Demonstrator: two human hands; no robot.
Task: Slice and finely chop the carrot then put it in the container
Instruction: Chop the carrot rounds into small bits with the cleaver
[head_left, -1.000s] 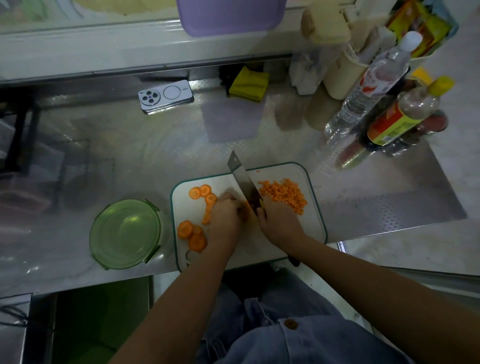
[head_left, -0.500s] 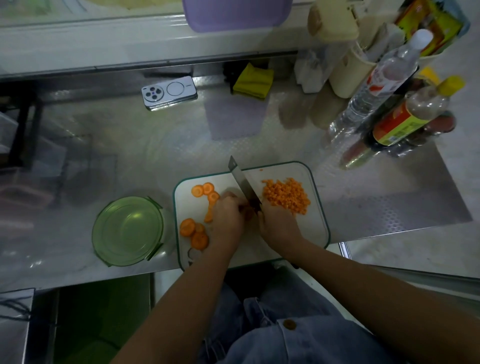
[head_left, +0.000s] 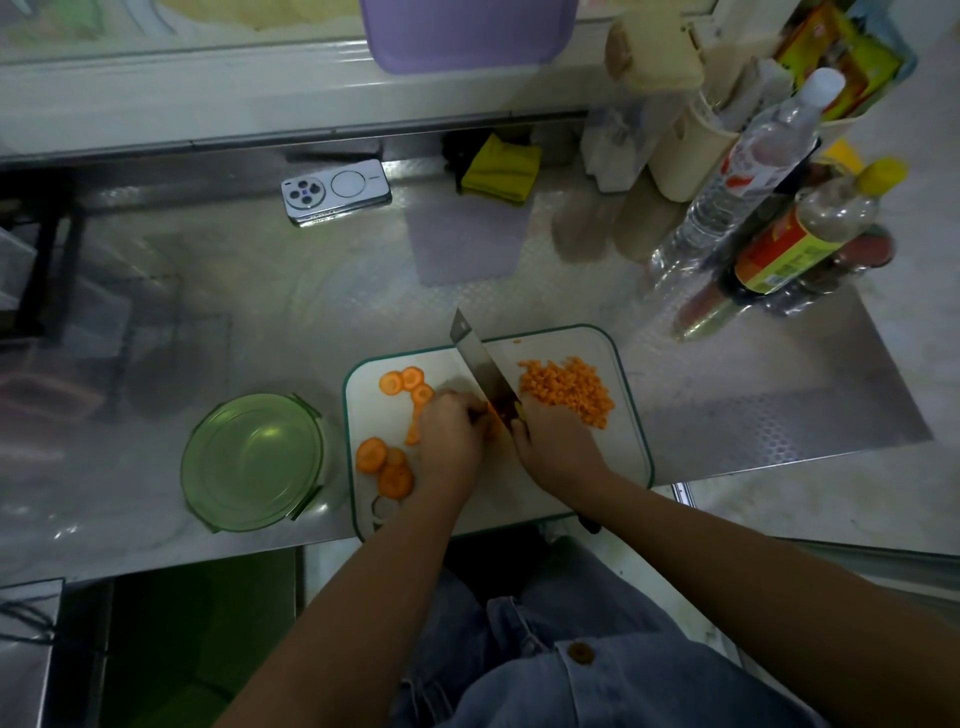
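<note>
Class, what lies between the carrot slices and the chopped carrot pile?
The left hand and the knife blade, seen in the head view.

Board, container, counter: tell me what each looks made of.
Board: likely plastic, matte white with a green rim.
Container: translucent green and glossy; plastic or glass, unclear which.
Counter: probably stainless steel, shiny with blurred reflections and an embossed pattern.

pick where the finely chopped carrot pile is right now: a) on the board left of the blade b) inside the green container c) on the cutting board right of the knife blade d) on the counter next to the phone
C: the chopped carrot pile lies on the cutting board, to the right of the knife blade, and no carrot shows in the green container.
</note>
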